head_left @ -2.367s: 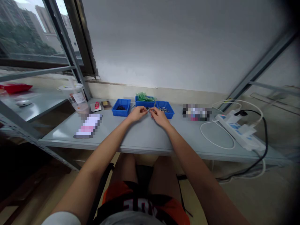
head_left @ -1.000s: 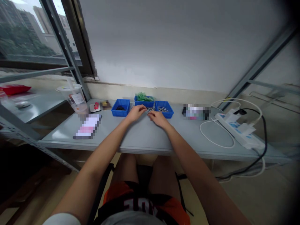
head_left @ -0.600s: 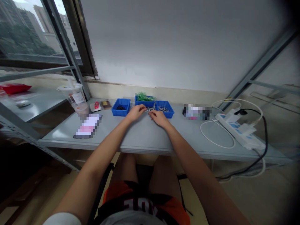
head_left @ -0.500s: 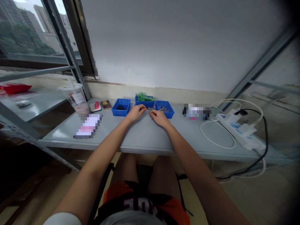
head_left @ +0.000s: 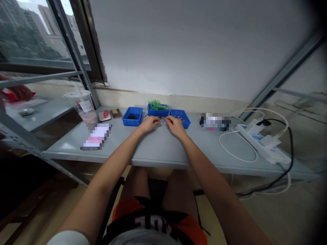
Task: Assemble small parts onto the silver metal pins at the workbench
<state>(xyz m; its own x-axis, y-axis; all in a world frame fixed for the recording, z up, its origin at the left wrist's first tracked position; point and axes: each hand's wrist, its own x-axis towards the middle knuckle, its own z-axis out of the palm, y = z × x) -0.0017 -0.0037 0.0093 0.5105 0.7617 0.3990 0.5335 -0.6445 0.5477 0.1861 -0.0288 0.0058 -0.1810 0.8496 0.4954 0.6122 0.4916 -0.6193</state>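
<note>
My left hand [head_left: 150,124] is over the tabletop with its fingers closed toward the thumb. My right hand [head_left: 174,124] faces it a short gap away, fingertips pinched. What either hand holds is too small to make out. Small shiny metal pieces [head_left: 162,119] lie between and behind my fingers. Behind them stands a blue bin with green plastic pieces [head_left: 157,106]. To the left is a blue bin with small dark pieces [head_left: 132,116]. Another blue bin [head_left: 186,123], holding metal pieces, is partly hidden by my right hand.
On the left stand a lidded drink cup [head_left: 85,107] and a phone [head_left: 97,136]. A blurred-out item [head_left: 215,122] lies to the right, near a white power strip [head_left: 264,144] with looped cables. Another person's hand [head_left: 21,92] shows at the far-left table [head_left: 55,103].
My right fingers have lifted slightly and my left fingers have dipped a little lower. Another person's hand has appeared at the far left, by the red packet.
</note>
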